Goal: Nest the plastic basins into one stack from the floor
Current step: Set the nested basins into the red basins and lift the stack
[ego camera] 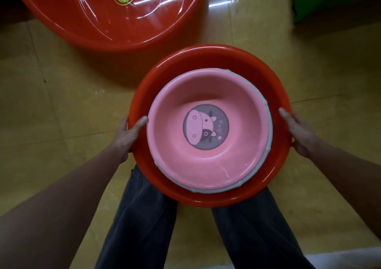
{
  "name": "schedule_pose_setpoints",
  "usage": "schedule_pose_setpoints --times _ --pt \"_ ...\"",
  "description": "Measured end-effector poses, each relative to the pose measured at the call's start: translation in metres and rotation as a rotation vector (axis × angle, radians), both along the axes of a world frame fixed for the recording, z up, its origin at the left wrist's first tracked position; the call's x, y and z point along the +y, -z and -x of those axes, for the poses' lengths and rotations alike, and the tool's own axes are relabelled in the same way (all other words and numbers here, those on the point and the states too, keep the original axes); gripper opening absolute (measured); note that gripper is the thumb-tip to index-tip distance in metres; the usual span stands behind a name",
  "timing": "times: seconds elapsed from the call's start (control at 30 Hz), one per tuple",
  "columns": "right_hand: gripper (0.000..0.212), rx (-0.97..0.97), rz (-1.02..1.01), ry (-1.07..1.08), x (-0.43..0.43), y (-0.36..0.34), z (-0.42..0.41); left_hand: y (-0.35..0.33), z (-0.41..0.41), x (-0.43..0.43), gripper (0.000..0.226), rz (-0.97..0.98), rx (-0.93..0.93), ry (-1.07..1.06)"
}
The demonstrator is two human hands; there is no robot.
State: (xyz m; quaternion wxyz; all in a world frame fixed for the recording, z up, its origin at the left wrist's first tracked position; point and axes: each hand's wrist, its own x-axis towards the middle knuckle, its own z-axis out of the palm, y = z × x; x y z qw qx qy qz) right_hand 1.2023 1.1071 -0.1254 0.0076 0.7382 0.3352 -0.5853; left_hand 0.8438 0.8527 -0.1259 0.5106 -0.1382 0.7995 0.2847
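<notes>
The left hand (125, 136) grips the left rim of the red basin (208, 60), fingers curled under and thumb on top. A pink basin (208, 95) sits nested inside it. The right hand (299, 134) clasps the right rim. A larger red basin (88, 21) rests on the floor (51, 103) beyond.

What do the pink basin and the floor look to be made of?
Pink basin: apparently moulded plastic, smooth and semi-glossy, with soft highlights on its wall and a printed cow picture at the bottom. Floor: probably glazed tile, yellowish and shiny, with grout lines and lamp reflections.
</notes>
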Motion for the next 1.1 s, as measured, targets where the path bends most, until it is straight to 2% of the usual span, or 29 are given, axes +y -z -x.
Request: schedule_pose_setpoints --times 0.2,0.3,0.4,0.5,0.57,0.63,0.77,0.87,1.0,1.1 --pt "0.094 -0.012 0.011 -0.038 -0.005 -0.031 0.002 -0.031 0.006 -0.009 0.092 0.021 -0.017 0.03" --pt "0.088 0.011 -0.001 -0.082 -0.003 -0.047 0.011 -0.051 0.016 -0.005 0.102 0.022 0.004 0.046" --pt "0.073 0.04 -0.013 -0.119 0.001 -0.061 0.028 -0.072 0.03 -0.002 0.117 0.024 0.024 0.067" --pt "0.073 0.06 -0.04 -0.138 0.009 -0.076 0.046 -0.093 0.046 0.003 0.122 0.006 0.033 0.085" --pt "0.074 0.073 -0.065 -0.147 0.016 -0.091 0.061 -0.107 0.058 0.006 0.119 -0.006 0.042 0.084" --pt "0.075 0.079 -0.077 -0.162 0.022 -0.106 0.077 -0.12 0.07 0.007 0.106 -0.023 0.055 0.063" --pt "0.061 0.097 -0.092 -0.184 0.032 -0.138 0.105 -0.142 0.094 0.007 0.09 -0.045 0.06 0.042" --pt "0.067 0.1 -0.104 -0.195 0.039 -0.16 0.129 -0.163 0.116 0.009 0.092 -0.043 0.054 0.045" --pt "0.09 0.07 -0.096 -0.204 0.044 -0.188 0.161 -0.194 0.149 0.015 0.092 -0.036 0.057 0.056" --pt "0.092 0.072 -0.097 -0.19 0.047 -0.207 0.188 -0.216 0.181 0.023 0.096 -0.024 0.047 0.091"
